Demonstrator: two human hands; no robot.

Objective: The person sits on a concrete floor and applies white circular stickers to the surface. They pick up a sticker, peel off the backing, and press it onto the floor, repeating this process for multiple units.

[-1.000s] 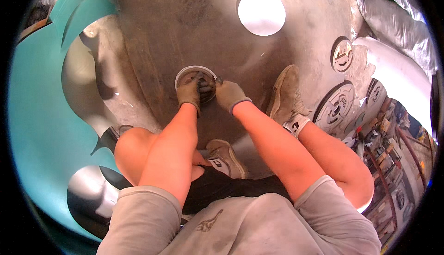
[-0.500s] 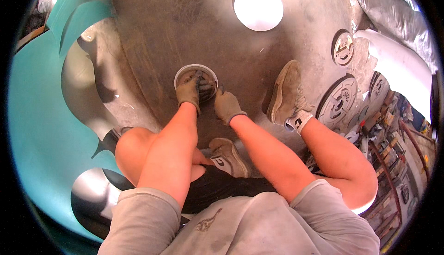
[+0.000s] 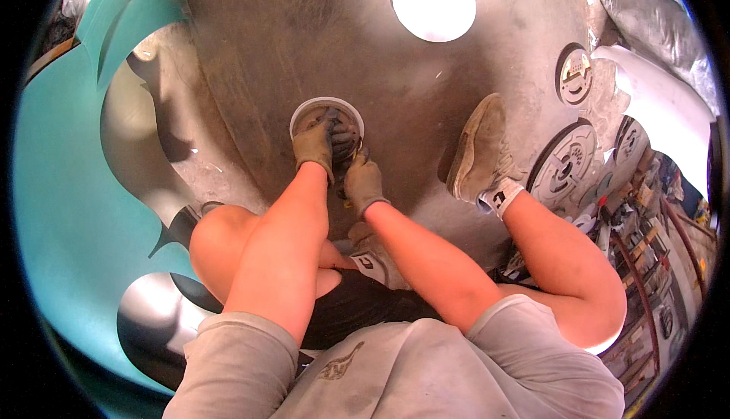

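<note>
A round piece with a pale rim (image 3: 328, 101) and a darker, dusty inside is in front of me, tilted over the brown floor sheet. My left hand (image 3: 313, 145), in a dirty work glove, is closed on it, with the fingers reaching into its inside. Close beside its lower right edge is my right hand (image 3: 363, 179), also gloved and closed. A little yellow shows at the top and bottom of that fist, as of a slim tool. Its kind is hidden by the fingers.
A bright white disc (image 3: 433, 2) lies ahead. Curved teal sheet (image 3: 61, 183) with cut-outs fills the left. At right stand slotted round plates (image 3: 564, 164), near my right shoe (image 3: 480, 145). Beyond are a white sheet (image 3: 673, 119), silvery wrapping (image 3: 658, 16) and cluttered parts (image 3: 646, 244).
My right hand has drawn slightly left and down along the round piece's edge, and the yellow bits now show. My left hand keeps its hold. The whole view has shifted a little.
</note>
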